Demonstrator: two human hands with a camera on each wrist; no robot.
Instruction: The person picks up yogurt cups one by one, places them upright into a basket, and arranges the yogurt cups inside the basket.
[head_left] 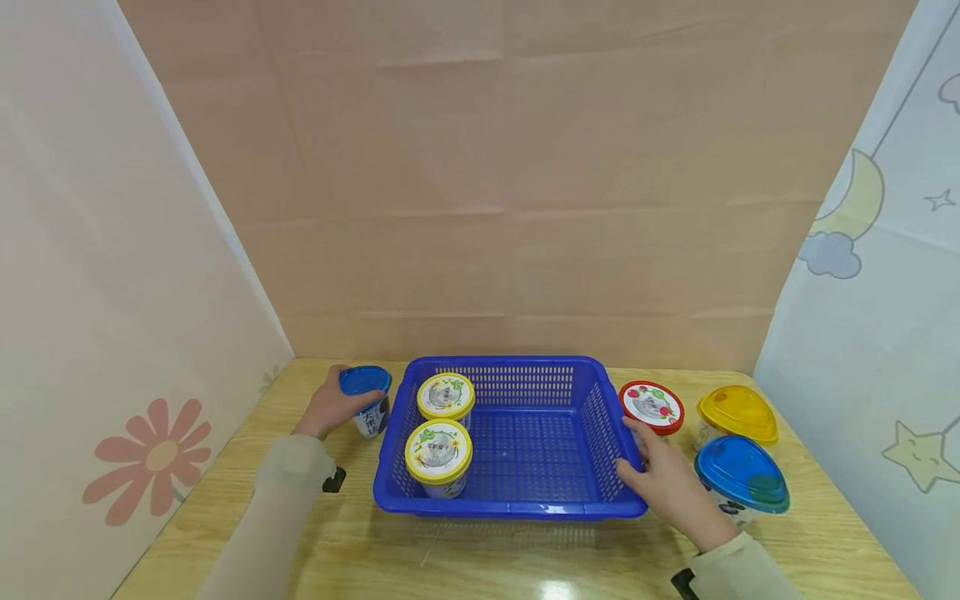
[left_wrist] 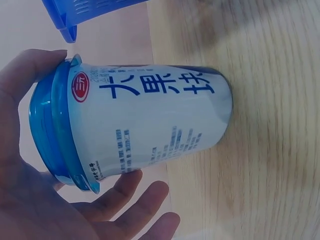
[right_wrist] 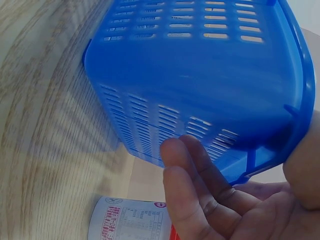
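right hand grips one blue basket by rim; left hand grasps one blue-lidded cup, table back-left corner. basket: two yellow-lidded cups. right edge: two tubs; one red-lidded cup between.

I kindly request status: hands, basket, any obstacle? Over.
Left hand grips blue-lidded cup, left of blue plastic basket. Right hand grips its right side. Two yellow-lidded cups inside. Red-lidded cup close to right hand, maybe in way.
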